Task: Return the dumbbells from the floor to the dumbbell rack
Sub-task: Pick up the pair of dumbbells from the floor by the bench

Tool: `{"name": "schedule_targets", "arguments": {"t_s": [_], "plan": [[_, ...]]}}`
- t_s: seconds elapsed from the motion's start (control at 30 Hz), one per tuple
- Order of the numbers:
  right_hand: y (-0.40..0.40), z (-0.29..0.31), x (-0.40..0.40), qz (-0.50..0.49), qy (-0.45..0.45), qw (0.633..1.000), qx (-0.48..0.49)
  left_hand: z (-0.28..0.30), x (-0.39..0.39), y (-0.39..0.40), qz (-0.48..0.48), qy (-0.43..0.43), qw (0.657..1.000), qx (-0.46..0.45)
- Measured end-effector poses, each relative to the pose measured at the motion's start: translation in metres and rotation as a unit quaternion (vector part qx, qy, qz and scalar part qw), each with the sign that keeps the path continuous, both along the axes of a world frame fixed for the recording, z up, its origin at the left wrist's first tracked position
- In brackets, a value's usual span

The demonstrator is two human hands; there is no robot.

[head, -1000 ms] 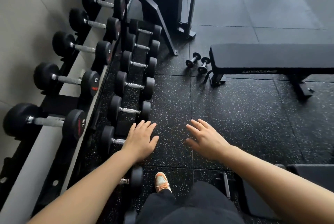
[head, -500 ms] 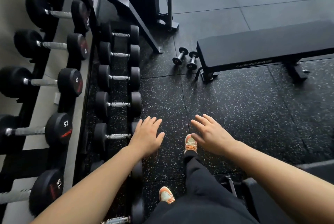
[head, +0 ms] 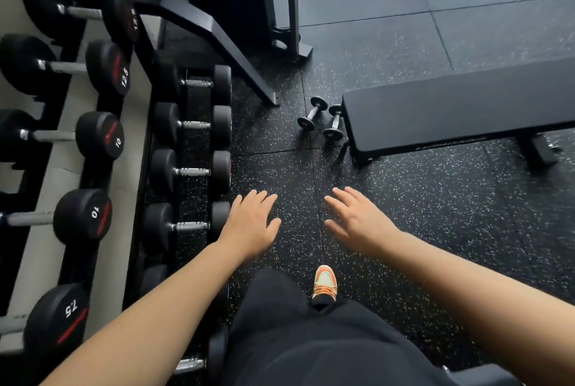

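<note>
Two small black dumbbells (head: 322, 118) with steel handles lie side by side on the speckled floor, just left of the bench end. The black two-tier dumbbell rack (head: 138, 143) runs along the left wall and carries several larger dumbbells marked 7.5, 10 and 12.5. My left hand (head: 252, 224) is stretched out palm down, fingers apart, empty, next to the rack's lower row. My right hand (head: 357, 220) is likewise spread and empty over bare floor. Both hands are well short of the small dumbbells.
A flat black bench (head: 460, 111) stands at the right, its foot close to the small dumbbells. A black machine frame (head: 280, 12) rises at the top centre beside the rack's slanted end leg. My orange shoe (head: 324, 283) and dark trouser leg fill the bottom middle.
The view has moved forward along the rack; the small dumbbells and bench appear nearer. My feet have alternated in a step. Both hands stay open and empty, held out in front.
</note>
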State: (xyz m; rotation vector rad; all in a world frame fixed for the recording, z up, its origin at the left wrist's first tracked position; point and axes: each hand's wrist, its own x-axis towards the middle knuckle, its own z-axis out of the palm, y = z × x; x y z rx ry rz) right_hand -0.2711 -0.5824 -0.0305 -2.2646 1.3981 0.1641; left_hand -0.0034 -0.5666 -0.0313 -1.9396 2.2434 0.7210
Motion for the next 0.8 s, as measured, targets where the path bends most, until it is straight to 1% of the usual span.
{"name": "schedule_targets", "arguments": {"t_s": [0.2,0.43,0.53,0.63,0.8], "plan": [[-0.074,-0.020,0.010,-0.005,0.011,1.000,0.014,-0.017,0.008,-0.083,-0.025,-0.001,1.000,0.013],[-0.168,-0.033,0.034,-0.044,0.037,0.998,0.036,-0.039,0.037,-0.200,-0.069,0.000,0.997,0.031],[-0.210,-0.035,0.043,-0.053,0.054,0.997,0.017,-0.045,0.043,-0.249,-0.105,-0.002,0.994,0.034],[-0.256,-0.040,0.050,-0.066,0.069,0.995,0.009,-0.051,0.044,-0.303,-0.146,-0.017,0.989,0.030],[-0.322,-0.057,0.050,-0.075,0.084,0.993,0.023,-0.067,0.028,-0.377,-0.173,-0.020,0.983,0.055]]}}
